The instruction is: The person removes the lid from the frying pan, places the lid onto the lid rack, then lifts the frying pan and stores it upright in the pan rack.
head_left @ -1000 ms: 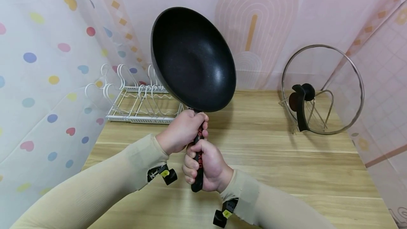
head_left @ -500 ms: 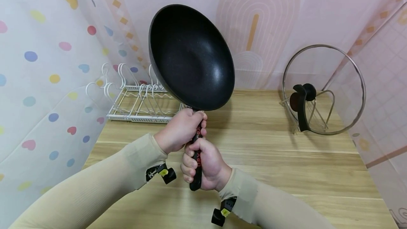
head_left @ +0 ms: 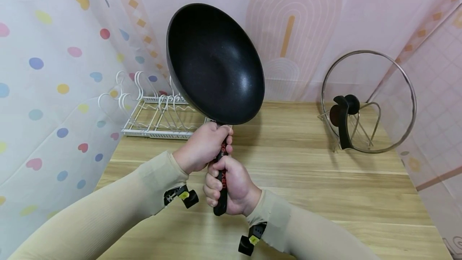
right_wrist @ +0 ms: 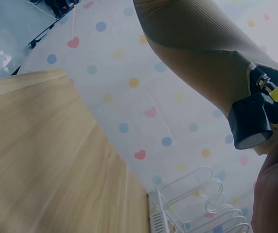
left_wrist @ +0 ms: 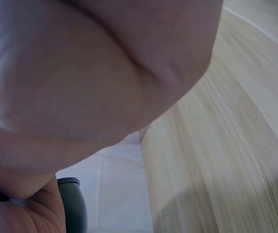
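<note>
In the head view a deep black wok (head_left: pixel 216 63) is held up at a tilt, its inside facing me. My left hand (head_left: pixel 202 147) grips its black handle (head_left: pixel 220 202) just below the pan, thumb along the top. Lower down the same handle, my right hand (head_left: pixel 236 185) has its fingers curled round it, with the butt end sticking out below. Red lettering shows between the hands. In the left wrist view a hand (left_wrist: pixel 80 87) fills the upper left, and the dark handle end (left_wrist: pixel 75 206) peeks out beneath.
A white wire rack (head_left: pixel 159 133) with curved dividers stands at the back left, partly behind the wok. At the right, a glass lid (head_left: pixel 375 71) with a black knob leans upright in a small wire stand (head_left: pixel 377 121). Both stand on a wooden table (head_left: pixel 325 196).
The wok and both hands have drifted slightly left and up in the head view. Both grips on the handle stay the same.
</note>
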Available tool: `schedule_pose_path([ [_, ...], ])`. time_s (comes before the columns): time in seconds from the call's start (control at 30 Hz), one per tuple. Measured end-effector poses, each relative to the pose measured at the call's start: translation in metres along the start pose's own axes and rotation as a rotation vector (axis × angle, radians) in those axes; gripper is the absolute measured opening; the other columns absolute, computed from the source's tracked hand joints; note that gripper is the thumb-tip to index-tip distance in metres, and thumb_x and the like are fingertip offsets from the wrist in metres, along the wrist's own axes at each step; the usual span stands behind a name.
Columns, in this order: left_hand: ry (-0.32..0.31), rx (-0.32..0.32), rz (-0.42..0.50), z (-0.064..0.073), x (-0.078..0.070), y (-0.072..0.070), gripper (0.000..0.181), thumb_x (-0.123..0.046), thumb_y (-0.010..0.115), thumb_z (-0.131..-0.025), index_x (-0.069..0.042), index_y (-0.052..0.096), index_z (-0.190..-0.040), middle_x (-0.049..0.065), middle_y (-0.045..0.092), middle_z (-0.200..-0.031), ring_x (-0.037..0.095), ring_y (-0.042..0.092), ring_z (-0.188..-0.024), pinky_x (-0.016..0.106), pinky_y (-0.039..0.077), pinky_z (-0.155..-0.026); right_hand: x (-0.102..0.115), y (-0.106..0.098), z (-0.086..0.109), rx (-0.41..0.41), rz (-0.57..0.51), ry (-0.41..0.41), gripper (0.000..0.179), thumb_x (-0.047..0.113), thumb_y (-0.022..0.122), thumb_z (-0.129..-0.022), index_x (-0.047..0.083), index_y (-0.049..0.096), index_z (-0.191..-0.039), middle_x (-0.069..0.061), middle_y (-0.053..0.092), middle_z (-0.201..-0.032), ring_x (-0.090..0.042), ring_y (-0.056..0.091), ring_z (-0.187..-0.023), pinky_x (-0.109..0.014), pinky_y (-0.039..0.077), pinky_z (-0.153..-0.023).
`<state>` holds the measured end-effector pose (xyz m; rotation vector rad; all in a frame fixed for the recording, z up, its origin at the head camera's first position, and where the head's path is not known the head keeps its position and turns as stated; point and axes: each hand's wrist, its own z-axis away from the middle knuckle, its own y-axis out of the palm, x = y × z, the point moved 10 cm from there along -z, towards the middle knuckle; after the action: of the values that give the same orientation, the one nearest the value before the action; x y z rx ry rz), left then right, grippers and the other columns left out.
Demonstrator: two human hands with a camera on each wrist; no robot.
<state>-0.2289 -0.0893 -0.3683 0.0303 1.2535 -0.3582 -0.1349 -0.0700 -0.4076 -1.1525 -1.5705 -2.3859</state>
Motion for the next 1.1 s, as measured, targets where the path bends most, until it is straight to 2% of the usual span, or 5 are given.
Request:
schedule_pose_path([
  [0.47,0.024,-0.034,-0.063,0.003,-0.005,-0.008,0.037,-0.019,0.043,-0.107,-0.008,0.059,-0.076,0.000,0.060,-0.065,0.016,0.059,-0.064,0.026,0.049,-0.061,0.001,0.005,-0.004,0.012,-0.019,0.004,0.032,0.025,0.027,-0.092,0.027,0.038,-0.063,0.014,0.040,-0.046,-0.002,0.044,-0.043,-0.019,0.039,-0.048],
  [0.87,0.027,-0.043,-0.058,0.004,-0.006,-0.013,0.035,-0.018,0.042,-0.105,-0.007,0.059,-0.077,0.000,0.060,-0.065,0.015,0.059,-0.064,0.023,0.048,-0.058,0.000,0.008,-0.008,0.024,-0.020,0.003,0.032,0.025,0.027,-0.092,0.027,0.038,-0.062,0.014,0.040,-0.046,-0.002,0.043,-0.043,-0.019,0.039,-0.047],
  [1.1,0.022,-0.053,-0.066,0.004,-0.004,-0.017,0.034,-0.018,0.042,-0.106,-0.007,0.060,-0.079,0.000,0.061,-0.066,0.015,0.060,-0.065,0.024,0.050,-0.061,0.000,0.011,-0.011,0.044,-0.023,-0.002,0.033,0.025,0.026,-0.092,0.027,0.039,-0.062,0.014,0.040,-0.046,-0.002,0.044,-0.043,-0.019,0.040,-0.047],
])
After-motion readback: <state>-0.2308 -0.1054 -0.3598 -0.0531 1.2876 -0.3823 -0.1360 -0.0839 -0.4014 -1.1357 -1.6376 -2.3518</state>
